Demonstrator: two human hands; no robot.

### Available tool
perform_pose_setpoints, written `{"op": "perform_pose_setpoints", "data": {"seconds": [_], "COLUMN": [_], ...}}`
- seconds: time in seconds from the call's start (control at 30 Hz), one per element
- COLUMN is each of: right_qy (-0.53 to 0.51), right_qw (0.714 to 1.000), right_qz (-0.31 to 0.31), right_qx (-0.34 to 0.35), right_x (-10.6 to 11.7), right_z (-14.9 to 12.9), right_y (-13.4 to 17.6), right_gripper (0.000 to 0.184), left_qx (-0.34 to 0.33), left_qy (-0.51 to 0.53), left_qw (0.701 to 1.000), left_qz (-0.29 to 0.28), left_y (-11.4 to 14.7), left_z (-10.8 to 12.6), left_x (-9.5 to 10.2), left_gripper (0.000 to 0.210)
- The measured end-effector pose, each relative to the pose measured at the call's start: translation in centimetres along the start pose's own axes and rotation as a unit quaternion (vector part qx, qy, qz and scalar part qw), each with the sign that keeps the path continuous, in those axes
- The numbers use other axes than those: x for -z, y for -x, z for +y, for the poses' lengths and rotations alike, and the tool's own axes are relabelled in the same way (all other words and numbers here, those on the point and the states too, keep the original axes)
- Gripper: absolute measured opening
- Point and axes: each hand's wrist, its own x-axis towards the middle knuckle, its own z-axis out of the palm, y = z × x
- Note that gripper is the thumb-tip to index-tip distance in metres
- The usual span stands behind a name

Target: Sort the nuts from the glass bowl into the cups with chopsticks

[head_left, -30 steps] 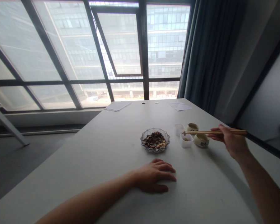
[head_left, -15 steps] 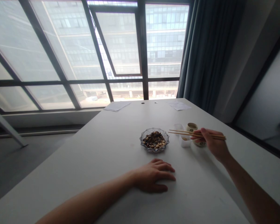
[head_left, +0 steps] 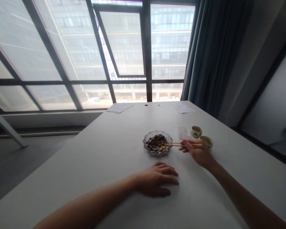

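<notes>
My right hand [head_left: 197, 153] is closed around a pair of wooden chopsticks [head_left: 178, 144], whose tips reach into the right side of a clear glass bowl [head_left: 146, 149]. A mix of dark seeds and pale, round nut-like pieces [head_left: 158, 142] fills that bowl. Whether the tips grip a piece is too small to tell. In front of the bowl, my left hand [head_left: 158, 180] lies flat on the table with fingers spread, holding nothing. Behind my right hand are a clear plastic cup [head_left: 182, 132] and a second clear container mostly hidden by the fingers.
Two small cream cups, one with a dark character [head_left: 195, 132] and another cup [head_left: 207, 141] beside it, stand right of the containers. Papers [head_left: 120, 108] and another sheet [head_left: 184, 108] lie at the white table's [head_left: 105, 152] far end, near the windows.
My right hand has moved left with the chopsticks, from above the plastic containers to the glass bowl. The tips now reach into the bowl. My left hand stays in place.
</notes>
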Motion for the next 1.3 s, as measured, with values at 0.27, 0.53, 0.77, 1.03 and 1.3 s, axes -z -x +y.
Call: {"op": "perform_pose_setpoints", "data": {"seconds": [0.27, 0.53, 0.77, 1.03, 1.3], "right_qy": [0.025, 0.024, 0.033, 0.027, 0.010], "right_qw": [0.999, 1.000, 0.999, 0.996, 0.997], "right_qz": [-0.024, -0.013, 0.000, -0.060, -0.049], "right_qx": [0.003, 0.015, 0.028, 0.066, 0.062], "right_x": [-1.3, -1.5, -1.1, -1.6, -2.2], "right_z": [-0.9, -0.3, -0.4, -0.1, 1.5], "right_y": [0.5, 0.4, 0.6, 0.6, 0.2], "right_gripper": [0.054, 0.054, 0.050, 0.042, 0.046], "left_qx": [0.000, -0.002, -0.005, -0.001, -0.002], "left_qy": [-0.001, -0.004, -0.004, -0.003, -0.003], "left_qw": [1.000, 1.000, 1.000, 1.000, 1.000], "left_qz": [-0.001, 0.002, 0.004, 0.002, 0.001], "left_y": [-0.1, 0.0, 0.1, 0.0, -0.1], "left_z": [0.1, 0.0, 0.0, 0.0, 0.2], "left_x": [0.0, 0.0, -0.1, 0.0, 0.0], "left_gripper": [0.047, 0.047, 0.046, 0.047, 0.047]}}
